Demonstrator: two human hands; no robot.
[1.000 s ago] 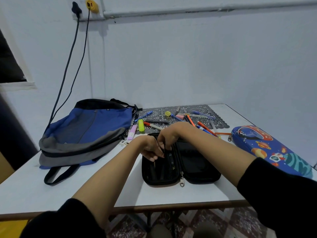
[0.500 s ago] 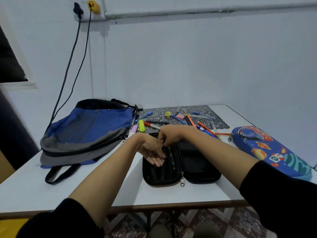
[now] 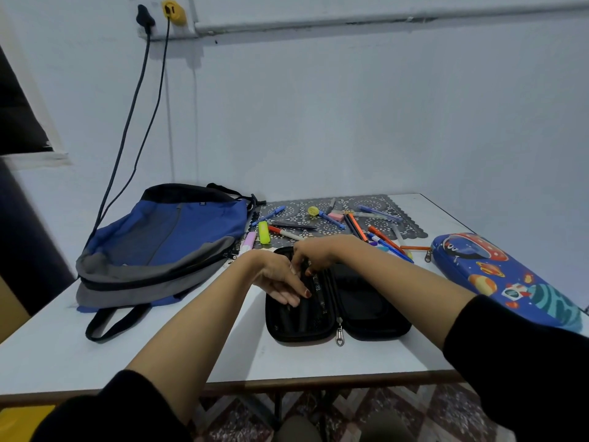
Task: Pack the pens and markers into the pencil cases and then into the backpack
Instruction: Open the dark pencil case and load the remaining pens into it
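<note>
The left hand (image 3: pixel 279 277) now flattens over pens (image 3: pixel 316 283) in the black pencil case (image 3: pixel 366 301), seating them; the right hand (image 3: pixel 314 253) curls alongside, hold unclear.

Both forearms converge forward. The left hand (image 3: pixel 279 277) lies flat, fingers straight. The right hand (image 3: pixel 314 254) curls downward, perhaps pinching.

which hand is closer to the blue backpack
Left. The left hand rests in the left half of the open black pencil case, the side facing the backpack. The right hand is over the case's far middle, farther from the backpack.
</note>
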